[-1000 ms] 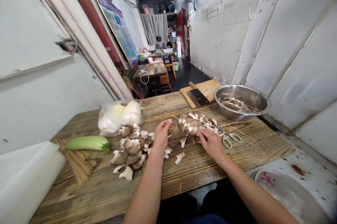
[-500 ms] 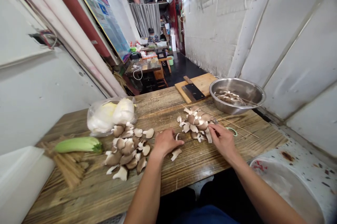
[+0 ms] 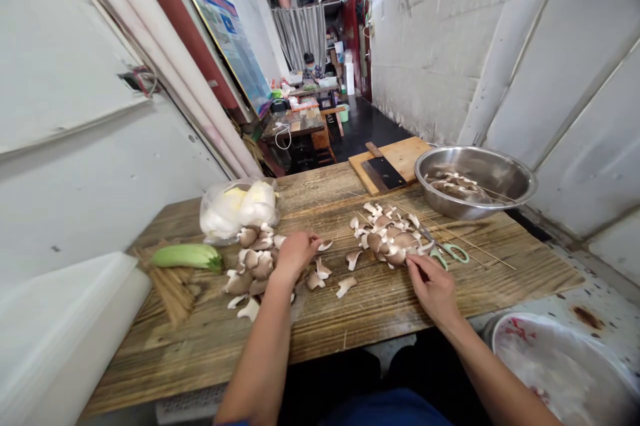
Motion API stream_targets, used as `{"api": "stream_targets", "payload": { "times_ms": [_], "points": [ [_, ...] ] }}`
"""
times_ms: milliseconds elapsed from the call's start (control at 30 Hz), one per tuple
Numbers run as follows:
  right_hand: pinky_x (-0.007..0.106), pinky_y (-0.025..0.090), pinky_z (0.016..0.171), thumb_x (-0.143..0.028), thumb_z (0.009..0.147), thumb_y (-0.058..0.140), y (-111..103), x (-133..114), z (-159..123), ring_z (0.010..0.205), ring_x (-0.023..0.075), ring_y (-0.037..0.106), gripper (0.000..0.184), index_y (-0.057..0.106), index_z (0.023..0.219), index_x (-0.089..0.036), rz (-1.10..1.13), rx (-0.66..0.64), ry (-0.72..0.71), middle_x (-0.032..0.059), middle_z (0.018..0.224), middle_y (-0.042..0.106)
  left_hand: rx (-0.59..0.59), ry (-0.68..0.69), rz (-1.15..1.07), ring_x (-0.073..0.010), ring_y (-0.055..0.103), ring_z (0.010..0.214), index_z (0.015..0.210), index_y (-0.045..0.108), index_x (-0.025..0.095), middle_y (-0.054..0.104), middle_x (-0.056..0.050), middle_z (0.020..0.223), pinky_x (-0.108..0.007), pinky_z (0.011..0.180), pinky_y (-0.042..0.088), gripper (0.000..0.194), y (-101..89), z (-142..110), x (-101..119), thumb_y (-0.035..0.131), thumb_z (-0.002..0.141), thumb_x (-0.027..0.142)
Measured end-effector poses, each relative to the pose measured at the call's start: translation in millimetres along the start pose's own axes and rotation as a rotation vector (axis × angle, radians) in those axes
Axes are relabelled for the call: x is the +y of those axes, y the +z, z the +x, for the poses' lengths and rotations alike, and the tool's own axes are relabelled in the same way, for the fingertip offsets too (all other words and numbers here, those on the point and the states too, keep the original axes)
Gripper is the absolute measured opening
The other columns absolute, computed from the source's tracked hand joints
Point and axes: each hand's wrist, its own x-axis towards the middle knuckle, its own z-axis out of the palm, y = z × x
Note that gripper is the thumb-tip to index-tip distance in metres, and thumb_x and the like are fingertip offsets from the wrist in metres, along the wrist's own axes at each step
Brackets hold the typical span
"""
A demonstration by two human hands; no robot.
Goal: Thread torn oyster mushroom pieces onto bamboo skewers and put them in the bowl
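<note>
My left hand (image 3: 298, 254) is by the right edge of a pile of oyster mushrooms (image 3: 261, 265), its fingers pinched at a small mushroom piece (image 3: 325, 246). Several loose mushroom pieces (image 3: 346, 287) lie between my hands. A second heap of oyster mushrooms (image 3: 387, 234) sits to the right. At its near edge, the thumb and fingers of my right hand (image 3: 434, 285) are closed on a mushroom. Whether a skewer runs through that heap is hard to make out. Beside it rest green-handled scissors (image 3: 455, 253) and thin wooden skewers (image 3: 470, 239).
A steel bowl (image 3: 475, 203) with mushrooms stands back right, beside a cutting board (image 3: 407, 154) carrying a cleaver (image 3: 384, 173). Left are a bagged white vegetable (image 3: 240, 206), a green gourd (image 3: 186, 257) on a skewer bundle (image 3: 167, 296), and a white container (image 3: 65, 326). A lined bin (image 3: 555, 359) is below right.
My left hand has moved away from the loose pieces toward the left pile, and more pieces now show between the hands. My right hand stays at the right heap. The view has shifted left.
</note>
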Motion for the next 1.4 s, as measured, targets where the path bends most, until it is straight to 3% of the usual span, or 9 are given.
{"api": "stream_targets", "payload": {
  "times_ms": [133,367,467,600,733,900,1233,1333,1400],
  "points": [
    [0.029,0.051,0.065,-0.020,0.086,0.052,-1,0,0,0.070,0.0168,0.062,0.016,0.066,0.092,-0.017,0.015,-0.009,-0.019,0.0063,0.079,0.066,-0.133,-0.090,0.195,-0.0215,0.061,0.080,0.075,0.069,0.017,0.070,-0.011,0.082,-0.028,0.067,0.038,0.020,24.1,11,8,0.058,0.076,0.033],
    [0.029,0.051,0.065,-0.021,0.087,0.051,1,-1,-1,0.070,0.0167,0.063,0.017,0.066,0.093,-0.017,0.026,-0.030,-0.015,0.0063,0.079,0.067,-0.115,-0.007,-0.103,-0.0151,0.059,0.066,0.070,0.065,0.017,0.067,-0.003,0.069,-0.023,0.058,0.036,0.007,37.1,12,-1,0.063,0.069,0.024],
    [0.028,0.050,0.063,-0.022,0.087,0.050,2,0,-1,0.068,0.0162,0.062,0.017,0.066,0.093,-0.018,0.018,-0.035,-0.015,0.0057,0.077,0.066,-0.043,-0.038,-0.199,-0.0150,0.057,0.061,0.067,0.064,0.016,0.065,-0.002,0.063,-0.024,0.056,0.035,0.006,37.9,16,0,0.065,0.065,0.021],
    [0.027,0.049,0.060,-0.022,0.087,0.050,3,2,-3,0.065,0.0158,0.061,0.017,0.066,0.093,-0.018,-0.012,-0.046,-0.025,0.0051,0.074,0.065,0.118,-0.096,-0.685,-0.0130,0.056,0.059,0.074,0.063,0.015,0.064,-0.002,0.064,-0.024,0.057,0.038,0.019,38.3,25,12,0.068,0.064,0.030],
    [0.028,0.050,0.062,-0.019,0.087,0.050,3,0,-4,0.067,0.0160,0.061,0.017,0.065,0.095,-0.018,-0.018,-0.088,-0.050,0.0054,0.076,0.065,0.191,-0.156,-1.269,-0.0098,0.055,0.058,0.080,0.063,0.014,0.064,-0.001,0.066,-0.022,0.057,0.040,0.033,47.7,26,36,0.075,0.055,0.033],
    [0.028,0.050,0.064,-0.019,0.087,0.051,7,-6,-2,0.068,0.0162,0.062,0.016,0.065,0.096,-0.018,-0.018,-0.125,-0.049,0.0055,0.077,0.065,0.141,-0.241,-1.613,-0.0078,0.056,0.062,0.080,0.065,0.013,0.063,-0.001,0.068,-0.020,0.059,0.041,0.035,54.4,19,51,0.079,0.052,0.027],
    [0.029,0.050,0.063,-0.020,0.088,0.050,13,-10,0,0.067,0.0163,0.061,0.017,0.065,0.094,-0.016,-0.037,-0.149,-0.027,0.0057,0.076,0.064,0.141,-0.292,-1.668,-0.0092,0.059,0.062,0.071,0.057,0.013,0.065,-0.002,0.066,-0.021,0.061,0.043,0.027,52.4,16,48,0.076,0.053,0.021],
    [0.028,0.050,0.062,-0.020,0.088,0.050,11,-11,0,0.067,0.0162,0.061,0.017,0.065,0.094,-0.016,-0.043,-0.133,-0.024,0.0052,0.075,0.064,0.132,-0.287,-1.541,-0.0096,0.057,0.057,0.076,0.055,0.015,0.064,-0.001,0.065,-0.022,0.058,0.042,0.028,55.0,20,38,0.073,0.056,0.024],
    [0.029,0.050,0.064,-0.022,0.087,0.050,8,-9,1,0.068,0.0165,0.062,0.017,0.066,0.093,-0.017,-0.058,-0.077,-0.018,0.0055,0.076,0.066,0.204,-0.270,-1.331,-0.0108,0.056,0.056,0.080,0.056,0.016,0.065,-0.001,0.067,-0.023,0.057,0.041,0.026,56.1,24,26,0.069,0.060,0.026]
  ]
}}
